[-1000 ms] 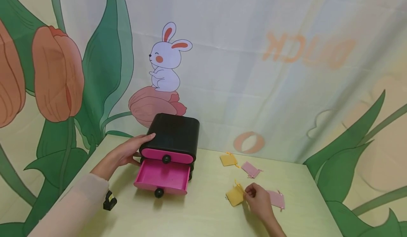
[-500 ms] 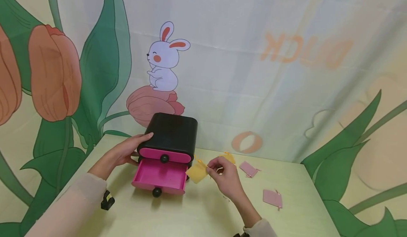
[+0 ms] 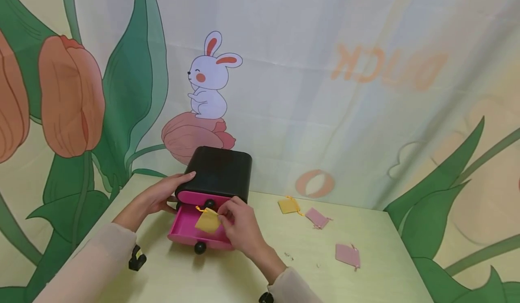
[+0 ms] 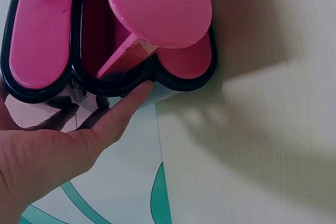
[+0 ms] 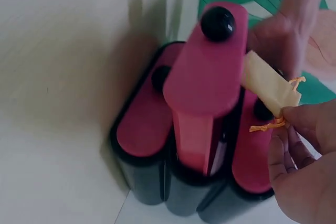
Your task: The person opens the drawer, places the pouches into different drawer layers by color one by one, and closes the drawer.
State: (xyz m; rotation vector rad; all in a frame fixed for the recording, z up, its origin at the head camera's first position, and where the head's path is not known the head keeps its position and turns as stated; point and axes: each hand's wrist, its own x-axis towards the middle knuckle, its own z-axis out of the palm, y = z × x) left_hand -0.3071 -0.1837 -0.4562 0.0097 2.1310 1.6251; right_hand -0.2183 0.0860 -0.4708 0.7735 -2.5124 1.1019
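A small black cabinet (image 3: 221,172) with pink drawers stands at the left of the table in the head view. Its middle drawer (image 3: 183,240) is pulled out. My left hand (image 3: 162,193) rests against the cabinet's left side, thumb on the top edge; in the left wrist view its fingers (image 4: 123,109) lie fairly straight along the side. My right hand (image 3: 243,226) pinches a yellow drawstring pouch (image 3: 207,222) by its upper edge, above the pulled-out drawer. The right wrist view shows the pouch's orange cords (image 5: 266,126) at my fingertips.
Right of the cabinet lie another yellow pouch (image 3: 288,206) and two pink pouches, one farther back (image 3: 317,218) and one nearer (image 3: 347,255). Tiny bits (image 3: 289,256) lie on the table (image 3: 308,285). A printed curtain (image 3: 292,90) hangs behind the table.
My right hand has lifted the yellow pouch from the table and carried it left to above the pulled-out drawer. The left hand has stayed on the cabinet.
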